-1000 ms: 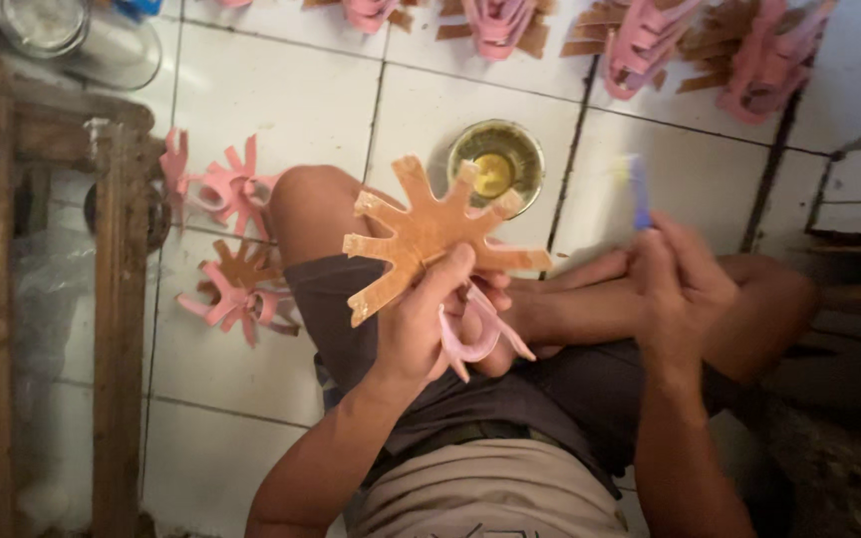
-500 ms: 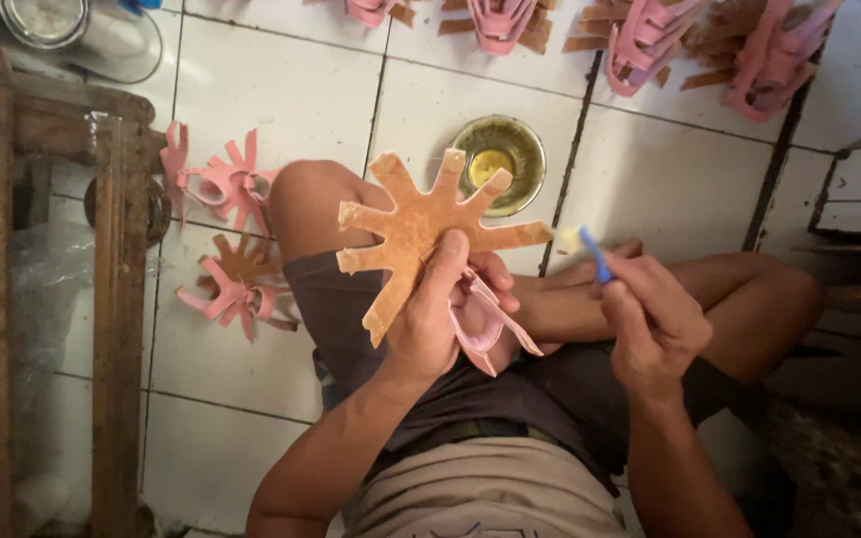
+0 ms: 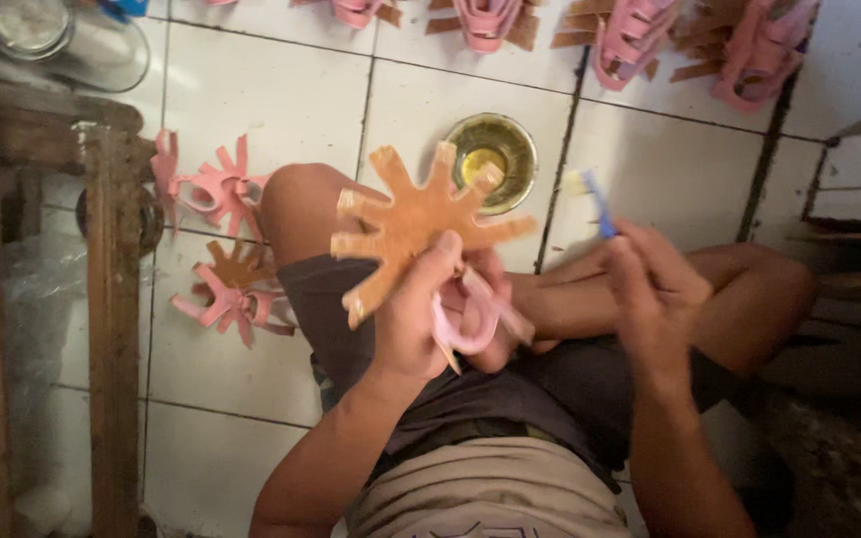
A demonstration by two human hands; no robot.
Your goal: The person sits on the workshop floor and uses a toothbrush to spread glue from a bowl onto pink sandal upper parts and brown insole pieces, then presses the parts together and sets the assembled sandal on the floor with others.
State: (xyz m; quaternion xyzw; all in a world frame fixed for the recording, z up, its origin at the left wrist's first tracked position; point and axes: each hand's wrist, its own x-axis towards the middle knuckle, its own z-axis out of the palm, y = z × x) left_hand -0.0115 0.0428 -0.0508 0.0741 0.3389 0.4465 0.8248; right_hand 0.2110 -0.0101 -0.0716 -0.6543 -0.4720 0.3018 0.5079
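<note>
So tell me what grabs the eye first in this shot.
At centre, the left hand holds up a brown star-shaped cutout with pink straps hanging under it. To its right, the right hand holds a blue toothbrush near a small brass bowl of yellowish liquid on the white tiled floor. More pink pieces lie at left and along the top.

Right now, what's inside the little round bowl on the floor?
The bowl holds something yellow and shiny, probably glue. A brown star-shaped piece, held in the left hand, covers the bowl's lower left edge, so that bit of the inside is hidden.
</note>
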